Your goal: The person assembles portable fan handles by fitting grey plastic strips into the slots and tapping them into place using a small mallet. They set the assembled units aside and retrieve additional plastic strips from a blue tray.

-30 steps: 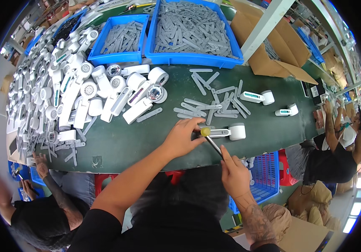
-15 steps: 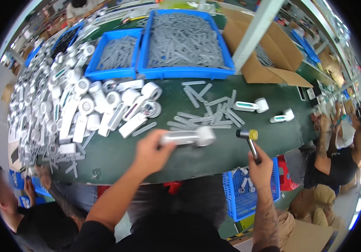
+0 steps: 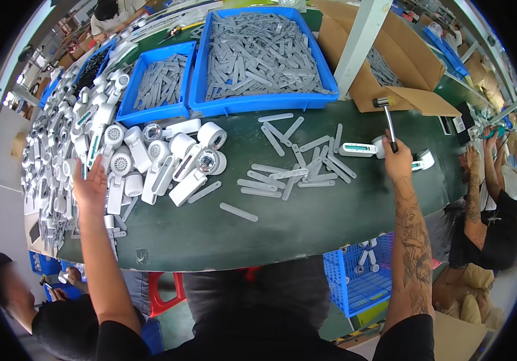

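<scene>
My left hand [image 3: 92,185] reaches to the pile of white handheld devices with round heads [image 3: 123,161] at the left. Its fingers are apart and hold nothing; just beyond the fingertips is a white device with a green strip [image 3: 94,144]. My right hand [image 3: 398,163] is wrapped round the handle of a small hammer [image 3: 389,123], held head up over the right side of the table. Behind that hand lie two more devices, one with a teal strip [image 3: 357,149] and one [image 3: 425,159] partly covered by the hand. Loose grey strips [image 3: 315,171] are scattered mid-table.
Two blue trays [image 3: 264,107] of grey strips stand at the back, beside an open cardboard box [image 3: 415,99] and a metal post [image 3: 363,48]. A blue basket [image 3: 345,289] with white parts sits below the front edge. Co-workers sit at both sides.
My left hand has gone from mid-table to the left pile and no longer holds the white device. My right hand has moved the hammer right and farther away. A single grey strip shows at mid-table.
</scene>
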The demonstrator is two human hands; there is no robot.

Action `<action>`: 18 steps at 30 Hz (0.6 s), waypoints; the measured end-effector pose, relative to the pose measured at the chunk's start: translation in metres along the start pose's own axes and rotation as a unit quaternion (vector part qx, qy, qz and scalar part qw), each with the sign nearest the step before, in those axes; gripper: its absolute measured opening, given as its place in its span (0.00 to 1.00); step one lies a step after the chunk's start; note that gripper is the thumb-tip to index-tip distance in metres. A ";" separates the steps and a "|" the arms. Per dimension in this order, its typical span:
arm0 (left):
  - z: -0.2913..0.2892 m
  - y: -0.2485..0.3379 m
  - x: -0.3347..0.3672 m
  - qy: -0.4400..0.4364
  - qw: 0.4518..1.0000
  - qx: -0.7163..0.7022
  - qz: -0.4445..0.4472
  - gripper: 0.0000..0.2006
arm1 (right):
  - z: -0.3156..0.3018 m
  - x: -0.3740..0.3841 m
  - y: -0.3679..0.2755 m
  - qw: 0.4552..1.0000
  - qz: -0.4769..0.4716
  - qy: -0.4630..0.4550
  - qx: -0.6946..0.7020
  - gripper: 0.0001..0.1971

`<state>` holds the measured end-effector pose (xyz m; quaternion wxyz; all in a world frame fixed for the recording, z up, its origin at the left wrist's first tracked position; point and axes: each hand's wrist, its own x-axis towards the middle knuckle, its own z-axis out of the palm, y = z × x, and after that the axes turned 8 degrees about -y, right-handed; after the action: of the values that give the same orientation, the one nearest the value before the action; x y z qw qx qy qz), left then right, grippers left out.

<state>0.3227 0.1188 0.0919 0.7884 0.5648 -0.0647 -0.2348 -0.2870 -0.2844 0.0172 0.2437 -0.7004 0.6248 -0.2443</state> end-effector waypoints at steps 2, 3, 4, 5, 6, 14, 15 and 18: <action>0.029 -0.030 -0.028 -0.028 0.990 0.121 0.069 0.17 | -0.009 -0.006 0.020 1.000 -0.017 0.013 0.003 0.22; 0.036 -0.047 -0.044 -0.051 0.972 0.196 0.120 0.13 | -0.013 -0.014 0.017 1.000 0.001 -0.011 -0.005 0.22; 0.043 -0.068 -0.059 -0.127 0.955 0.230 0.139 0.14 | -0.020 -0.025 0.017 1.000 0.003 -0.013 -0.005 0.22; 0.054 -0.087 -0.080 -0.201 0.931 0.261 0.156 0.15 | -0.027 -0.036 0.018 0.999 -0.002 -0.008 -0.034 0.22; 0.076 -0.108 -0.112 -0.233 0.907 0.321 0.143 0.10 | -0.033 -0.047 0.022 0.998 -0.006 -0.003 -0.066 0.22; 0.111 -0.183 -0.178 -0.489 0.682 0.463 0.285 0.11 | -0.060 -0.124 0.055 0.999 -0.031 -0.039 -0.002 0.18; 0.112 -0.187 -0.180 -0.478 0.699 0.452 0.281 0.10 | -0.056 -0.135 0.048 0.998 -0.030 -0.058 0.005 0.18; 0.137 -0.205 -0.195 -0.504 0.698 0.406 0.307 0.09 | -0.047 -0.168 0.039 0.995 -0.080 -0.063 0.019 0.18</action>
<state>0.0397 0.0354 -0.0166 0.3603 0.5767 -0.7108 -0.1803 -0.3640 -0.1230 0.0215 0.2757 -0.7575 0.5450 -0.2307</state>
